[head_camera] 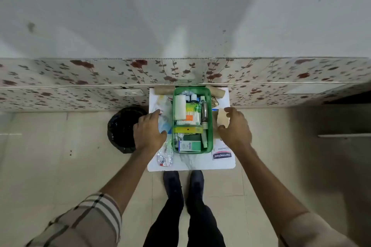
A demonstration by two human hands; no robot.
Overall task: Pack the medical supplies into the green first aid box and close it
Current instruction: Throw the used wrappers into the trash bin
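The green first aid box [210, 126] stands open in the middle of a small white table [192, 163]. It holds a white gauze roll [179, 107], a cotton swab pack [191, 115], small bottles, tubes and a teal carton [189, 145]. My left hand [149, 132] rests on clear plastic packets [165, 154] left of the box, fingers closed around a bluish one. My right hand [234, 128] grips a beige bandage roll [221, 118] just right of the box. A Hansaplast box [221, 155] lies at the table's near right.
Two brown rolls [217, 91] lie at the table's far edge by the floral wall panel [80, 78]. A black-lined bin [122, 128] stands on the floor left of the table. My feet [183, 182] are under the near edge.
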